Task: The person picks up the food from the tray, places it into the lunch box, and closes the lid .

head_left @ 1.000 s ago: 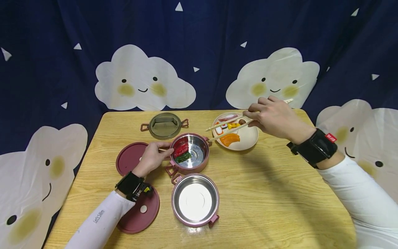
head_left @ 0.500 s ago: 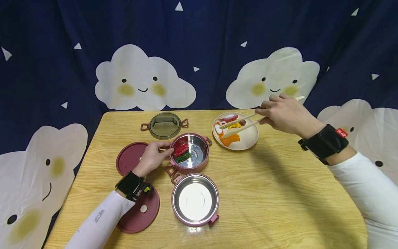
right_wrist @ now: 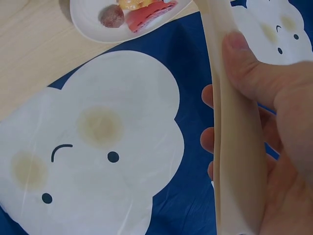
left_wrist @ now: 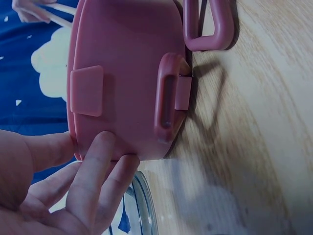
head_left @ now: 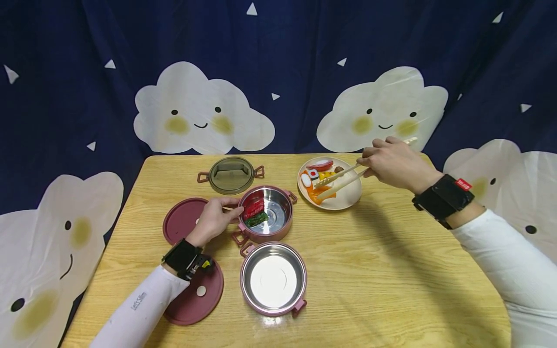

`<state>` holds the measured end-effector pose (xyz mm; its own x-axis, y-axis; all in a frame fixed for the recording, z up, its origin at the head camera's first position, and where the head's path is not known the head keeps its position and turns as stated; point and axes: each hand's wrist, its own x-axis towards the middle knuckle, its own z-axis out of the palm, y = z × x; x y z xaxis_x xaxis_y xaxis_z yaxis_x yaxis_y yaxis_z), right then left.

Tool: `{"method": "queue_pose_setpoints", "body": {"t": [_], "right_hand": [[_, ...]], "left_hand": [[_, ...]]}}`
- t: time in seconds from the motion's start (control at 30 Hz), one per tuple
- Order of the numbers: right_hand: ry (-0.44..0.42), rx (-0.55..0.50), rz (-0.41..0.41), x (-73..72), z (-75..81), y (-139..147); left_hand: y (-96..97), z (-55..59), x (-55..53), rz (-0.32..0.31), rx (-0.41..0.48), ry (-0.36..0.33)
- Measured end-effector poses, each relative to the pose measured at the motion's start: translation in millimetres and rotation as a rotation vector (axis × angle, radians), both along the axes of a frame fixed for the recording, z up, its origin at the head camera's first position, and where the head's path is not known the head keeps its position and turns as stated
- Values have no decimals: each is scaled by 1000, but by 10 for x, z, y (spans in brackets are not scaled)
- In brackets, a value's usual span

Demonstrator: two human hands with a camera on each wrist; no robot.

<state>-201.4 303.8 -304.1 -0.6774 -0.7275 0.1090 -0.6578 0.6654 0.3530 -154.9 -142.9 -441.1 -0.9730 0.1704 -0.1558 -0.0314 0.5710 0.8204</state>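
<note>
In the head view, my left hand (head_left: 216, 218) holds the near left rim of a pink steel-lined pot (head_left: 266, 237). The left wrist view has the thumb at the rim and fingers against the pot's outer wall (left_wrist: 127, 103). Red and green toy food pieces (head_left: 255, 212) lie inside, on the left. My right hand (head_left: 393, 164) grips beige tongs (head_left: 348, 180) between thumb and fingers. Their arms are apart, with the tips over an orange toy piece (head_left: 329, 191) on a cream plate (head_left: 348, 199); contact is unclear. The right wrist view shows the tongs (right_wrist: 239, 147) up close.
A second pink pot (head_left: 273, 278) stands in front of the first. Two maroon lids (head_left: 178, 220) lie at the left, partly behind the left arm. A tinted lid (head_left: 230, 175) with handles is at the back. More toy food, including a sushi roll (head_left: 313, 174), is on the plate.
The tong tips have gone from beside the pot's right handle to over the plate, then down toward the orange piece. My left hand and the pot have stayed put.
</note>
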Motion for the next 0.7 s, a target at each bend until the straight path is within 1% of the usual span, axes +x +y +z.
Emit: {"method": "queue_pose_setpoints", "body": {"t": [0.17,0.43,0.7], "right_hand": [[-7,22,-13,-37,9,-22],[1,33,-9,-109,9,-32],[-10,55,-8,-136,-5,-44]], "left_hand": [[-1,-2,-6,-5,3,0],[-7,1,-9,-5,5,-7],[-7,1,-7,-14,-7,19]]}}
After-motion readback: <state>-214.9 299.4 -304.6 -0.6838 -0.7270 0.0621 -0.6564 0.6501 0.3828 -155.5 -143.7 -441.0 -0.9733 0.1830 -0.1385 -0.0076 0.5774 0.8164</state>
